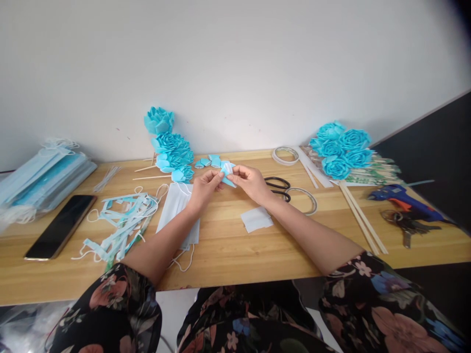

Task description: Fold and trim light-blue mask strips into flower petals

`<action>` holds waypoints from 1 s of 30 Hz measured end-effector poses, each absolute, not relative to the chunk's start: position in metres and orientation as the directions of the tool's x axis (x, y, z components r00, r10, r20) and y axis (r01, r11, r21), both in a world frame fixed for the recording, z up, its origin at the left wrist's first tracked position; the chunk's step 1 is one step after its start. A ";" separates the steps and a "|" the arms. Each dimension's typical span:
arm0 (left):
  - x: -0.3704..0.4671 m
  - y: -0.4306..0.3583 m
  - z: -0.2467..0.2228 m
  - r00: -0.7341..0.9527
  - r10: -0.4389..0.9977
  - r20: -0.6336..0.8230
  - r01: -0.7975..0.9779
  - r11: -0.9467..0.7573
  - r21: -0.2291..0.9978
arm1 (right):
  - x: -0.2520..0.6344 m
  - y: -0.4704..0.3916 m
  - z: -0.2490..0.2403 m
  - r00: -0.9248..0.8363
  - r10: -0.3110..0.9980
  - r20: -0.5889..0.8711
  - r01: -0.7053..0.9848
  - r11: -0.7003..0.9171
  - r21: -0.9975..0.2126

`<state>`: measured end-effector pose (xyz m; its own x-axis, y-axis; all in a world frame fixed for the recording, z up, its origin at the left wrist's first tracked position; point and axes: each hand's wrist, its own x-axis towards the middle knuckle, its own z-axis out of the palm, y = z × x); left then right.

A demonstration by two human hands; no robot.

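Above the middle of the table, my left hand (207,187) and my right hand (250,182) pinch one small piece of blue and white mask fabric (228,175) between them. It looks folded, with a white inner side showing. Just behind my hands lie several small folded blue pieces (209,161). Flat on the wood, below my right wrist, rests a pale fabric square (256,219). A whole face mask (175,208) lies partly under my left forearm. Black-handled scissors (277,184) sit beside my right hand, their blades hidden.
Blue fabric flowers (172,149) stand left against the wall, others (342,147) at right above wooden sticks (362,218). Tape rolls (285,155), a glue gun (408,200) and keys (410,225) lie right. Left are cut strips (123,220), a phone (61,227) and a mask pack (47,174).
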<state>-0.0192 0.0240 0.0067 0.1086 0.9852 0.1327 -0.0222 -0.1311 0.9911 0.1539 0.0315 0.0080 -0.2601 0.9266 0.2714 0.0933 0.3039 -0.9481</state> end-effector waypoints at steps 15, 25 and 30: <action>-0.019 0.023 0.005 0.089 0.981 0.174 0.001 -0.175 0.985 | 0.153 0.032 0.008 -0.225 0.930 0.291 0.081 0.315 -0.946; -0.019 0.024 0.005 0.101 0.979 0.177 -0.035 -0.174 0.984 | 0.154 0.032 0.007 -0.207 0.933 0.294 0.057 0.312 -0.948; -0.018 0.023 0.006 0.123 0.981 0.150 -0.004 -0.151 0.989 | 0.153 0.032 0.007 -0.217 0.929 0.298 0.041 0.314 -0.949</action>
<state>-0.0182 0.0235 0.0059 0.1229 0.9810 0.1503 -0.0044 -0.1509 0.9885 0.1527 0.0321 0.0065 -0.2174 0.9294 0.2982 0.0411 0.3140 -0.9485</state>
